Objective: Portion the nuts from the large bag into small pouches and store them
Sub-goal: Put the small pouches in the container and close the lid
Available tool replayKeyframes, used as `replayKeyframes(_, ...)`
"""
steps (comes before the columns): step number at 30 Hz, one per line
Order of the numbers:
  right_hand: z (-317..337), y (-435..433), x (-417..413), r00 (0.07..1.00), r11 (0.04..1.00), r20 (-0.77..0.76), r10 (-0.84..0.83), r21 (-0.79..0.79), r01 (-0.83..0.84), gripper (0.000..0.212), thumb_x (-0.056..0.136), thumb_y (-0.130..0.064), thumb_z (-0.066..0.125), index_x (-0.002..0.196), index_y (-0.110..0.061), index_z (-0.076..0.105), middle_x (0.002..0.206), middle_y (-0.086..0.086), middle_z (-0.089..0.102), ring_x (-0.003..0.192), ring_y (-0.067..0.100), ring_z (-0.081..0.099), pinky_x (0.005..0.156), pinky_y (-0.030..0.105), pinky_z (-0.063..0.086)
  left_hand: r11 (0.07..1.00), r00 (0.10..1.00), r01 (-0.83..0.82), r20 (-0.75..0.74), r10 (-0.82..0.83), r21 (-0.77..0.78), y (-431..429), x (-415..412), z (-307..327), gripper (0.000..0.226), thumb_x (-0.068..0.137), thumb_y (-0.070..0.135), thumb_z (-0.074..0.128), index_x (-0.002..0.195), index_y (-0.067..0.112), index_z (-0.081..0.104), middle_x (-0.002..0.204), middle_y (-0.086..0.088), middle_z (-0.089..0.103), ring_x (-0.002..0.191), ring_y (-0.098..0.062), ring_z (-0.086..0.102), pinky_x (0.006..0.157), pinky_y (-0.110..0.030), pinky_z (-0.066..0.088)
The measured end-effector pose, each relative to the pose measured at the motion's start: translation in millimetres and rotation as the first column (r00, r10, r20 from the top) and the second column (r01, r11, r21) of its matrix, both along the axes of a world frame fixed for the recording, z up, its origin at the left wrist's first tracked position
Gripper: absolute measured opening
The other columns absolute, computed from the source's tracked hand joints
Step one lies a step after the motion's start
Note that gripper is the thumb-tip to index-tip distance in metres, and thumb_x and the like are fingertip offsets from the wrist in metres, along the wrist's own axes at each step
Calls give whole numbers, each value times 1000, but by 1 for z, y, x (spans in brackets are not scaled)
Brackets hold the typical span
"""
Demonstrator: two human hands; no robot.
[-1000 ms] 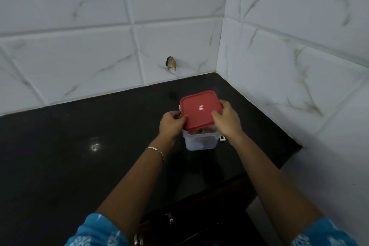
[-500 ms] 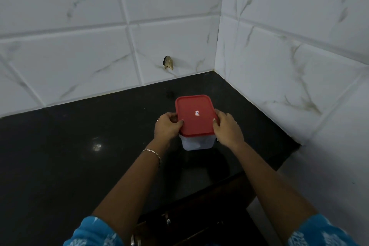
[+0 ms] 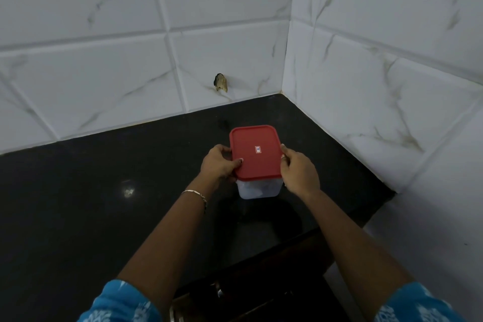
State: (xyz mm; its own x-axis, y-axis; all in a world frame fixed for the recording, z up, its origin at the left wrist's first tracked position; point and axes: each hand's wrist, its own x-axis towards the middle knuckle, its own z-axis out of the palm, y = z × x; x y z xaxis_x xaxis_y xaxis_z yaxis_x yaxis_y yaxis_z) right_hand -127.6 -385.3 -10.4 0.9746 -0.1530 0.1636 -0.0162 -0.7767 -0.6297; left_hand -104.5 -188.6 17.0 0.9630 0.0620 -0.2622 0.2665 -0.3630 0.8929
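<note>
A clear plastic container point(image 3: 258, 189) with a red lid point(image 3: 256, 153) stands on the black countertop point(image 3: 104, 204) near the wall corner. My left hand point(image 3: 219, 163) grips the lid's left edge, thumb on top. My right hand point(image 3: 299, 172) grips the lid's right edge, fingers curled round it. The lid lies flat on the box. The contents show only dimly through the wall. No bag or pouches are in view.
White marble-look tiled walls point(image 3: 366, 86) meet in a corner behind and right of the box. A small chipped hole point(image 3: 221, 82) marks the back wall. The counter's front edge runs just below my forearms, with dark cabinet fronts point(image 3: 261, 295) beneath.
The lid was tilted with its near edge raised; now it lies flat on the box. Both hands slid to the lid's side edges. The box sits slightly farther toward the corner.
</note>
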Motion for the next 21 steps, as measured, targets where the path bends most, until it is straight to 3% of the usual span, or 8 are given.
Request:
replayKeyframes(6, 1, -3, -3, 1000, 994, 27, 8, -105, -5, 42, 101, -27, 43, 143, -25, 46, 86, -2, 55, 77, 11, 53, 66, 24, 38, 1000, 997, 19, -75, -21, -22, 0, 4, 2, 59, 82, 16, 77, 129, 9, 42, 104, -15, 60, 68, -22, 65, 45, -30, 53)
replayKeyframes(9, -7, -6, -1, 999, 999, 39, 31, 13, -32, 42, 102, -26, 42, 144, -27, 45, 87, 1, 58, 76, 12, 54, 65, 24, 39, 999, 995, 32, -95, -35, -34, 1, 5, 3, 63, 81, 16, 78, 131, 8, 41, 104, -15, 61, 69, -23, 66, 49, -33, 57)
replayKeyframes(14, -16, -6, 0, 998, 984, 47, 28, 172, -36, 42, 102, -28, 40, 144, -31, 45, 111, -2, 63, 94, 10, 56, 79, 26, 45, 999, 994, 39, -102, -43, -38, 2, 5, 4, 61, 81, 16, 78, 129, 9, 41, 102, -13, 60, 67, -23, 65, 47, -31, 56)
replayKeyframes(18, -22, -4, -1, 996, 969, 88, 21, 245, -42, 41, 103, -25, 40, 142, -32, 46, 103, -6, 60, 88, 7, 54, 72, 19, 41, 997, 995, 36, -93, -42, -67, 3, 6, -1, 59, 82, 14, 76, 128, 9, 41, 110, -18, 59, 69, -23, 64, 49, -32, 54)
replayKeyframes(21, -29, -3, 2, 994, 935, 107, 14, 350, -51, 39, 103, -23, 41, 141, -31, 47, 101, -5, 60, 88, 8, 56, 76, 22, 45, 996, 993, 31, -111, -40, -89, 3, 7, -1, 57, 82, 12, 76, 127, 10, 41, 109, -17, 59, 73, -24, 64, 51, -34, 56)
